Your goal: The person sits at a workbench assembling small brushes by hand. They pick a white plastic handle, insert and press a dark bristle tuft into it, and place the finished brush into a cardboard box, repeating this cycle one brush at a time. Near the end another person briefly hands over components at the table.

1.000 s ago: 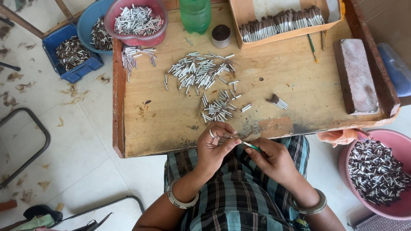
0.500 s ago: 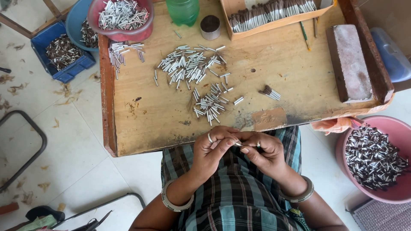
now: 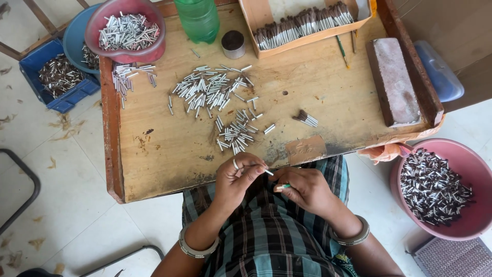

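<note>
Two hands – the left hand (image 3: pixel 237 177) and the right hand (image 3: pixel 302 189) – each with one metal bangle. One wooden worktop (image 3: pixel 169 154). One green plastic bottle (image 3: pixel 198 19), one small round metal tin (image 3: pixel 233 43), one grey rectangular stone block (image 3: pixel 395 81), one shallow cardboard tray (image 3: pixel 251 18). Two pink plastic bowls (image 3: pixel 154 48) (image 3: pixel 474 225), one blue plastic crate (image 3: pixel 66 100). The small silver paper tubes (image 3: pixel 207 92) – too many to count.

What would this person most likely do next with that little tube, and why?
Probably bring the two hands together. The left hand pinches a small white tube whose tip points toward the right hand, which holds a thin green-tipped tool aimed back at it. They sit close but apart, just off the wooden table edge.
</note>
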